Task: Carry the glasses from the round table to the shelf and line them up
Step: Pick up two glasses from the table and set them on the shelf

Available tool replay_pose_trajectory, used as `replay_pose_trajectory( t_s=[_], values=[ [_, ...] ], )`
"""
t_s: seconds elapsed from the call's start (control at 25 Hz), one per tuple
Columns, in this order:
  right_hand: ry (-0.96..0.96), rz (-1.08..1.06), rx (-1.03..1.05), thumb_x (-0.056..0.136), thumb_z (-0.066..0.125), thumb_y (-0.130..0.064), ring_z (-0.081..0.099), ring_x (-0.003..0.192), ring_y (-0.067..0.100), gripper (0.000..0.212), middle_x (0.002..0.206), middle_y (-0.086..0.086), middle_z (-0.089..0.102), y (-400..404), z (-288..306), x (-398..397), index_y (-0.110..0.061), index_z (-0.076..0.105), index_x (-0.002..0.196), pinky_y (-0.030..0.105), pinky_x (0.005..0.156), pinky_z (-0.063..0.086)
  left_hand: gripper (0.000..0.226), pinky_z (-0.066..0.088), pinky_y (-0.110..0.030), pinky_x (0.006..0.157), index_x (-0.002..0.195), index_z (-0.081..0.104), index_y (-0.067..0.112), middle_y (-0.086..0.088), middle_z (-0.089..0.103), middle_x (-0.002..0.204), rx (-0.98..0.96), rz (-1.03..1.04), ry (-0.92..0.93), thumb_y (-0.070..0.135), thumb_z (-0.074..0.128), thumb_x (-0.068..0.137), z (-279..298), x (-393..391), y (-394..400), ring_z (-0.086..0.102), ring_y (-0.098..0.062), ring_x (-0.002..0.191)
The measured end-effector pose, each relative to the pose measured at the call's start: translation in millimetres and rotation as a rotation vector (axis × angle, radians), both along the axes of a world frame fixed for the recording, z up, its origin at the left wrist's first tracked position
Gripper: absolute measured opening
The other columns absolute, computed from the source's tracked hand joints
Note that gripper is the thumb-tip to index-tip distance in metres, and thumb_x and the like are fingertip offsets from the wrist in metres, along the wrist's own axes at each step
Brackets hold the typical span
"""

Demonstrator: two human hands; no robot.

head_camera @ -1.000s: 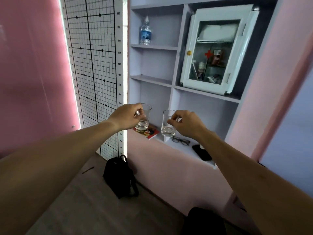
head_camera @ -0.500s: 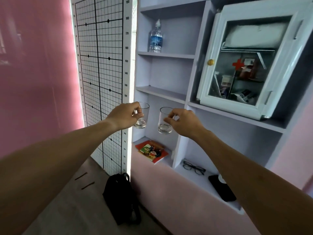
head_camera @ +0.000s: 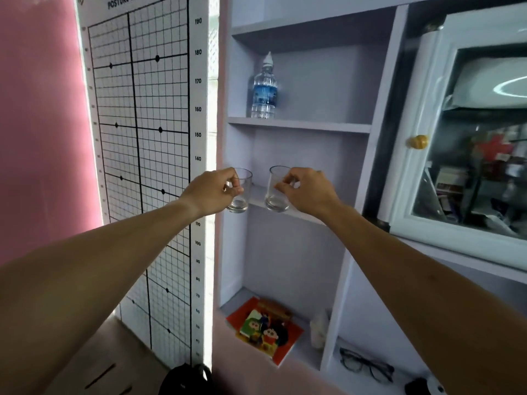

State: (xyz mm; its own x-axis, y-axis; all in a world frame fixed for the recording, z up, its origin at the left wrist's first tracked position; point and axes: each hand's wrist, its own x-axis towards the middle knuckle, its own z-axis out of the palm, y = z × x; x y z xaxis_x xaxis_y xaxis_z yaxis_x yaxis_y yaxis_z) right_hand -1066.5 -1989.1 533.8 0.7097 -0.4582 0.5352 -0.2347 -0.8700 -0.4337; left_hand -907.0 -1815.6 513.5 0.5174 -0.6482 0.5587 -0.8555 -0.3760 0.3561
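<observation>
Lilac wall shelf beside a pink wall. Left hand pinches one glass, right hand the other glass; both upright, level with the middle board just ahead.

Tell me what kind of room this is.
Probably a clinic or health-check room: a posture chart with a height scale hangs on the wall, and a first-aid cabinet with a red cross sits in the shelf.

Two bare forearms, no sleeves, watch or rings showing, ending in the left hand and right hand
</observation>
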Motion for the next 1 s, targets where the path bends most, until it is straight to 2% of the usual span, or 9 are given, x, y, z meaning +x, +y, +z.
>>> replay_pose_trajectory(
  t_s=[0.16, 0.36, 0.68, 0.76, 0.88, 1.0],
  values=[
    [-0.001, -0.05, 0.036, 0.09, 0.066, -0.044, 0.064, 0.1, 0.023, 0.016, 0.109, 0.001, 0.071, -24.4, -2.1, 44.4, -0.028, 0.068, 0.087, 0.028, 0.077, 0.045, 0.013, 0.055, -0.04, 0.078, 0.085, 0.055, 0.031, 0.003, 0.069, 0.09, -0.027, -0.017, 0.001, 0.04, 0.062, 0.091, -0.9, 47.7, -25.5, 0.066, -0.022, 0.082],
    [0.021, -0.051, 0.055, 0.09, 0.066, -0.043, 0.063, 0.101, 0.022, 0.022, 0.109, 0.001, 0.07, -53.2, -7.9, 80.0, -0.023, 0.073, 0.096, 0.031, 0.083, 0.051, 0.014, 0.053, -0.038, 0.075, 0.086, 0.054, 0.031, 0.002, 0.069, 0.087, -0.03, -0.009, 0.005, 0.042, 0.062, 0.091, -7.0, 80.3, -52.6, 0.065, -0.023, 0.079],
    [0.011, -0.001, 0.042, 0.09, 0.061, -0.047, 0.062, 0.096, 0.021, 0.016, 0.103, -0.001, 0.067, -80.6, -15.6, 134.2, -0.031, 0.062, 0.088, 0.035, 0.081, 0.054, 0.015, 0.048, -0.033, 0.073, 0.095, 0.058, 0.021, 0.0, 0.069, 0.096, -0.026, 0.003, -0.036, 0.036, 0.06, 0.094, -6.9, 110.9, -87.3, 0.063, -0.021, 0.083],
    [-0.007, 0.012, 0.047, 0.09, 0.062, -0.048, 0.062, 0.096, 0.022, 0.02, 0.104, -0.001, 0.066, -84.9, -18.7, 143.5, -0.03, 0.061, 0.097, 0.035, 0.082, 0.054, 0.014, 0.046, -0.032, 0.072, 0.094, 0.056, 0.024, 0.0, 0.068, 0.094, -0.023, 0.023, -0.034, 0.037, 0.059, 0.094, -6.5, 116.4, -93.2, 0.062, -0.022, 0.083],
    [-0.087, 0.029, 0.067, 0.089, 0.067, -0.047, 0.062, 0.098, 0.024, 0.037, 0.108, 0.004, 0.064, -92.5, -23.0, 157.6, -0.023, 0.057, 0.114, 0.037, 0.084, 0.054, 0.015, 0.048, -0.035, 0.075, 0.097, 0.051, 0.027, 0.0, 0.065, 0.09, -0.016, 0.057, -0.041, 0.041, 0.056, 0.095, -7.3, 126.9, -98.2, 0.063, -0.025, 0.085],
    [-0.163, 0.0, 0.107, 0.089, 0.07, -0.042, 0.062, 0.093, 0.027, 0.04, 0.103, 0.008, 0.064, -100.3, -26.5, 171.7, -0.018, 0.051, 0.115, 0.04, 0.082, 0.054, 0.034, 0.052, -0.038, 0.078, 0.112, 0.048, 0.025, 0.001, 0.064, 0.092, -0.013, 0.113, -0.071, 0.052, 0.055, 0.093, -6.6, 133.4, -104.3, 0.063, -0.026, 0.083]
  ],
)
